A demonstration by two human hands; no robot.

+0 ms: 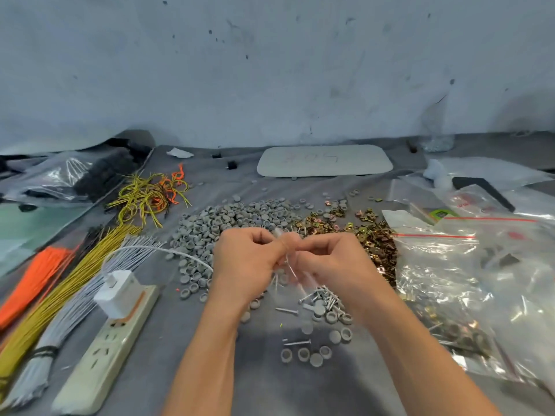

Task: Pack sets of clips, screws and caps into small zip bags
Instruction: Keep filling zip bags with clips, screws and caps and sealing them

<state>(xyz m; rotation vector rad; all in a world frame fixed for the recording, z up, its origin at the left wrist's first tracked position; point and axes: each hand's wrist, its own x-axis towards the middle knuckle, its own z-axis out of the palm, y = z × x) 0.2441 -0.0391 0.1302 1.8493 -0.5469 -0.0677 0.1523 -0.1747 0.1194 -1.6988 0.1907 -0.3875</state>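
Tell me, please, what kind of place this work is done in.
Probably a small workbench for packing hardware kits. Loose heaps of grey caps and brass-coloured clips lie on a cloth-covered table, with red-striped zip bags at the right and wire bundles at the left.

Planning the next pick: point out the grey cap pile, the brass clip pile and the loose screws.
grey cap pile point(216, 223), head view, heap's middle
brass clip pile point(374, 237), head view, heap's middle
loose screws point(326, 296), head view, cluster's middle
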